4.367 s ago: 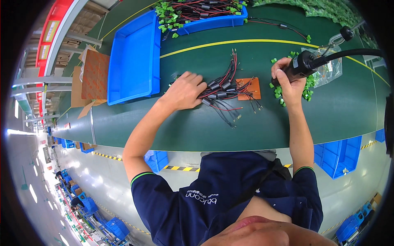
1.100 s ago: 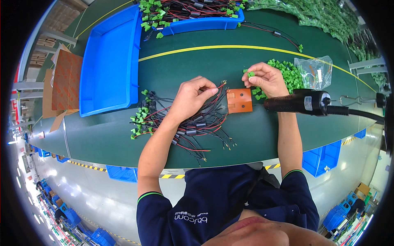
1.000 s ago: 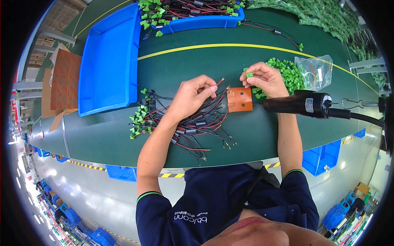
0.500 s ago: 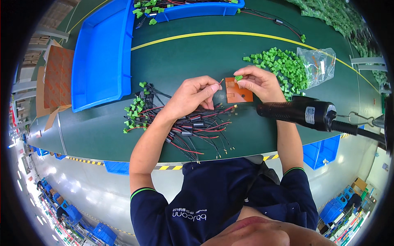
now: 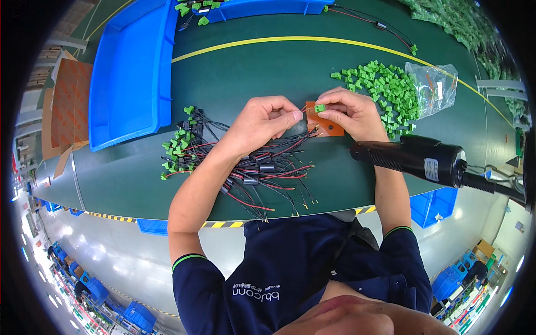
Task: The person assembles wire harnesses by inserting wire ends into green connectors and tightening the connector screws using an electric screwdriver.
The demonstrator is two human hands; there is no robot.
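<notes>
A small green terminal block (image 5: 320, 108) sits pinched upright in the fingertips of the right hand (image 5: 352, 114), just above a flat orange-brown block (image 5: 325, 125) lying on the green counter (image 5: 251, 67) near its middle; the left hand (image 5: 258, 123) pinches a thin red wire end (image 5: 302, 109) pointing at the connector; the wire trails back into a loose bundle of red and black wires (image 5: 262, 173) spread toward the counter's near edge.

Matt green tabletop (image 5: 251, 72), glossy plastic bag (image 5: 432, 86)

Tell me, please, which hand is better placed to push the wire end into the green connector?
Left, probably: the left hand pinches the wire end right beside the green connector, which the right hand steadies.
</notes>
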